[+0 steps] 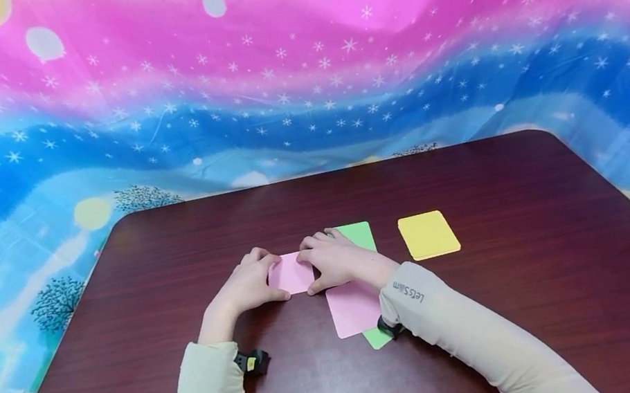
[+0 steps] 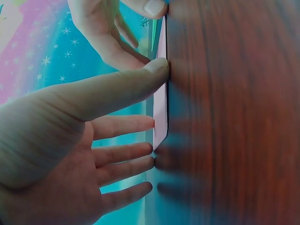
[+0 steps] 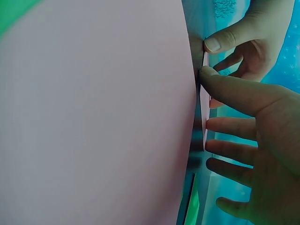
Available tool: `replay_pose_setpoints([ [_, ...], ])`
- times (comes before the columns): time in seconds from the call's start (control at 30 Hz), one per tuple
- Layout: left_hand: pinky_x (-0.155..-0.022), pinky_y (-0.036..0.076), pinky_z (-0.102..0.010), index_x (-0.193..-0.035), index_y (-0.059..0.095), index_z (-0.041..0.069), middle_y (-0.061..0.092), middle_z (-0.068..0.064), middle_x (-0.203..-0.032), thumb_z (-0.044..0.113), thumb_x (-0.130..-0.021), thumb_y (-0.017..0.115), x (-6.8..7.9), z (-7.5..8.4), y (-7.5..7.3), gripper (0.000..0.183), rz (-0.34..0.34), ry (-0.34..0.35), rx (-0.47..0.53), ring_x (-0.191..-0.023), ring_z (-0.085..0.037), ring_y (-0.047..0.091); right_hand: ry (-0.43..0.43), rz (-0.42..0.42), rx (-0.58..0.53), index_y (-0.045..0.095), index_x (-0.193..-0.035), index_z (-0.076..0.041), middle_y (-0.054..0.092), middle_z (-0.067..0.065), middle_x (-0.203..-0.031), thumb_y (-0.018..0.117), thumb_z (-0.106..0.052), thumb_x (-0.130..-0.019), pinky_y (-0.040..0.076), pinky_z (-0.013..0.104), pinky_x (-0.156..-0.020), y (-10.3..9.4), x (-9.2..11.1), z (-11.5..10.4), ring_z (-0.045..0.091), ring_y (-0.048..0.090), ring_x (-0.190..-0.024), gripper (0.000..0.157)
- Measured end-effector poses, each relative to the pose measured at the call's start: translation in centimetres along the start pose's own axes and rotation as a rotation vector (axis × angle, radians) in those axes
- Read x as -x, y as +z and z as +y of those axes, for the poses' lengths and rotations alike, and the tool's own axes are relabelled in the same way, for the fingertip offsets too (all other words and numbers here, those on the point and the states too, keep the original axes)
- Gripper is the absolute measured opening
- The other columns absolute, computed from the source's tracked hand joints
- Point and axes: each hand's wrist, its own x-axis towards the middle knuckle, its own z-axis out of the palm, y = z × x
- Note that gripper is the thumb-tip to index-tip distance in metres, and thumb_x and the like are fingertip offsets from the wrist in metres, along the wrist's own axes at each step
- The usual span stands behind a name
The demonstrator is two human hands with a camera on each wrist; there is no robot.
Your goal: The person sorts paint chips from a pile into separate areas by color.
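A small pink card or thin stack of cards (image 1: 291, 274) lies flat on the table between both hands. My left hand (image 1: 244, 282) holds its left end, the thumb on the near edge and the fingertips on the far edge. At the right end, my right hand (image 1: 339, 259) grips it the same way. Seen edge-on in the left wrist view, the pink piece (image 2: 161, 108) looks thin and low. Beneath my right wrist is another pink sheet (image 1: 354, 309), partly covered by the arm.
Green sheets (image 1: 360, 236) show beyond and below the right hand, partly hidden. Farther right sits a yellow stack of square cards (image 1: 429, 234) with rounded corners. The dark wooden table (image 1: 171, 243) meets a patterned pink and blue cloth (image 1: 298, 101) at its back.
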Motion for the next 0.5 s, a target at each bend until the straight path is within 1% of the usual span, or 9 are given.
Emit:
replay_pose_setpoints([
  [0.2, -0.093, 0.037, -0.047, -0.121, 0.054, 0.001, 0.048, -0.014, -0.117, 0.033, -0.067, 0.077, 0.1, 0.1, -0.2, 0.066, 0.008, 0.015, -0.019, -0.108, -0.03, 0.046, -0.002, 0.018, -0.002, 0.058, -0.117, -0.018, 0.049, 0.0, -0.124, 0.069, -0.048, -0.074, 0.02, 0.048, -0.105, -0.5, 0.5, 0.0, 0.02, 0.044, -0.116, 0.053],
  [0.3, -0.093, 0.037, -0.047, -0.121, 0.054, 0.001, 0.049, -0.013, -0.116, 0.033, -0.068, 0.077, 0.2, 0.4, -0.4, 0.065, 0.014, 0.021, -0.023, -0.107, -0.03, 0.047, 0.001, 0.027, 0.006, 0.058, -0.115, -0.019, 0.05, -0.001, -0.122, 0.068, -0.049, -0.074, 0.021, 0.048, -0.105, -0.7, 0.9, 0.2, 0.02, 0.045, -0.115, 0.052],
  [0.5, -0.093, 0.037, -0.045, -0.121, 0.055, 0.003, 0.049, -0.013, -0.117, 0.034, -0.068, 0.076, 0.2, 1.1, -0.3, 0.066, 0.015, 0.03, -0.035, -0.107, -0.029, 0.048, 0.006, 0.041, 0.012, 0.058, -0.118, -0.018, 0.051, -0.001, -0.121, 0.068, -0.049, -0.074, 0.02, 0.048, -0.105, -0.7, 1.6, 0.6, 0.021, 0.044, -0.116, 0.055],
])
